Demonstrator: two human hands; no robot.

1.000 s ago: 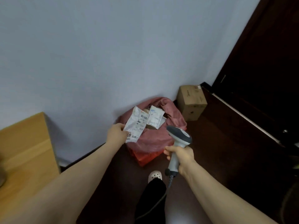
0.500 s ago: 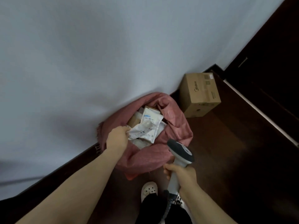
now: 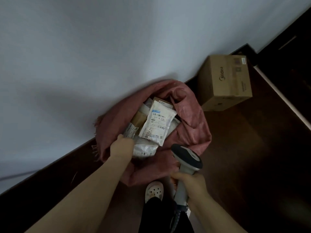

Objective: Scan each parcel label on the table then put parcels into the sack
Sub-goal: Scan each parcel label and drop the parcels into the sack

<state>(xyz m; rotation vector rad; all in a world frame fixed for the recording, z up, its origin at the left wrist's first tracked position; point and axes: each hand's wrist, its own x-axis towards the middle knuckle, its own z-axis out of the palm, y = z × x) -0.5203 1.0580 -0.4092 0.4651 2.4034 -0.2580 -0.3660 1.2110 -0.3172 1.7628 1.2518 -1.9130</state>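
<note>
Bagging step: left hand point(image 3: 122, 147) is in the sack point(image 3: 193, 123) beside parcels point(image 3: 158, 125), its grip hidden; right hand point(image 3: 191, 184) clasps the scanner point(image 3: 186, 157). Next, probably fetch another parcel.

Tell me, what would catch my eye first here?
A pink sack slumps against the wall, its open mouth stuffed with parcels, a white labelled parcel on top. The left hand reaches into it, while the right hand grips a grey scanner just below. A cardboard box stands on the dark floor to its right.
</note>
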